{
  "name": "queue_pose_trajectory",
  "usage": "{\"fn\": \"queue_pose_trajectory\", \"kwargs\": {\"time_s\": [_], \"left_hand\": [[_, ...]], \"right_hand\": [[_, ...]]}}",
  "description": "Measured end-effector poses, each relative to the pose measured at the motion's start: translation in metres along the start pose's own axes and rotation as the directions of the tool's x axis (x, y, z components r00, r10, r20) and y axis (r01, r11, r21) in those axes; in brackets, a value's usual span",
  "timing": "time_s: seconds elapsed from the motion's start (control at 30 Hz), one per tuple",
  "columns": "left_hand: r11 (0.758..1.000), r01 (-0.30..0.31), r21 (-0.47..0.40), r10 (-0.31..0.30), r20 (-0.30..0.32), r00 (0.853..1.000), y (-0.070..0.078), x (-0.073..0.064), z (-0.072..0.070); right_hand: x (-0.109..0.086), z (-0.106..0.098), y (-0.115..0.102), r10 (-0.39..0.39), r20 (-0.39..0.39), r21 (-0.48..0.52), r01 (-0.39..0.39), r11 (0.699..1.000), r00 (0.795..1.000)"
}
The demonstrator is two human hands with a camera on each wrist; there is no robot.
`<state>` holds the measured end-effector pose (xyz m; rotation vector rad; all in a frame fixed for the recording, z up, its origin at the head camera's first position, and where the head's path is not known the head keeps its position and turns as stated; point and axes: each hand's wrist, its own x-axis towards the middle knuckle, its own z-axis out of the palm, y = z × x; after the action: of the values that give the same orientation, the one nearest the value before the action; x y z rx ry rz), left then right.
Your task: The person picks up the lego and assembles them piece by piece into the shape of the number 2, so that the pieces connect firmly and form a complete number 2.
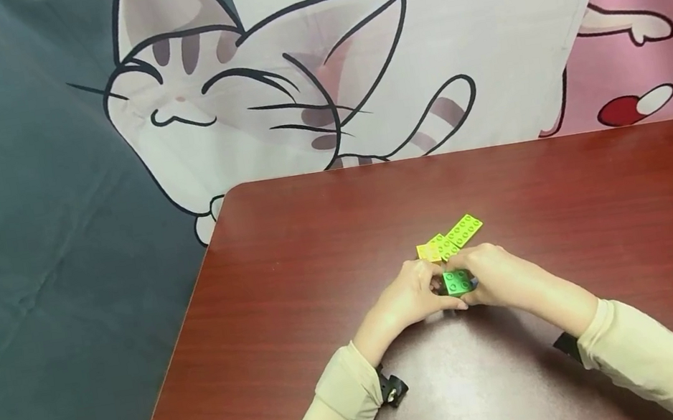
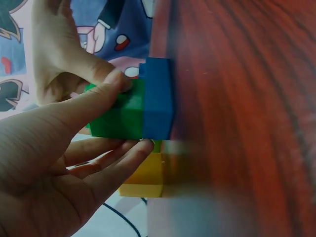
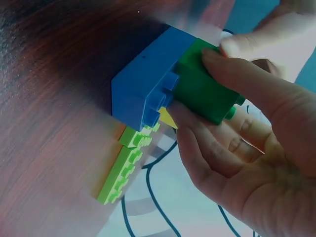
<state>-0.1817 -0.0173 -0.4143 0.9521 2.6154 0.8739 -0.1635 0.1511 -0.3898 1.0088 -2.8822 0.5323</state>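
Note:
A green building block with studs on top sits on a wider blue block, whose bare studs show beside it in the right wrist view. The blue block stands on the table. My right hand grips the green block between thumb and fingers. From the other side my left hand curls round the same block, its thumb meeting the right thumb at the near side. Just behind the hands are a yellow block and two lime-green studded pieces, lying end to end at an angle.
The brown wooden table reaches out on both sides of the hands, its left edge slanting toward me. Behind it hangs a cloth printed with a cartoon cat.

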Motion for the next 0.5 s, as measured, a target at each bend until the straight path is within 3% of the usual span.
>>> {"fn": "queue_pose_trajectory", "kwargs": {"time_s": [0.1,0.5], "left_hand": [[1.0,-0.016,-0.025,0.015,-0.015,1.0,0.0033,-0.0015,-0.0017],[0.998,0.045,0.036,-0.045,0.009,0.999,0.0094,-0.0061,-0.0041]], "right_hand": [[-0.0028,-0.0023,-0.0007,-0.015,0.0,0.004,0.015,1.0,1.0],[-0.0103,-0.0031,0.0022,-0.079,0.063,0.007,0.079,0.997,0.995]]}}
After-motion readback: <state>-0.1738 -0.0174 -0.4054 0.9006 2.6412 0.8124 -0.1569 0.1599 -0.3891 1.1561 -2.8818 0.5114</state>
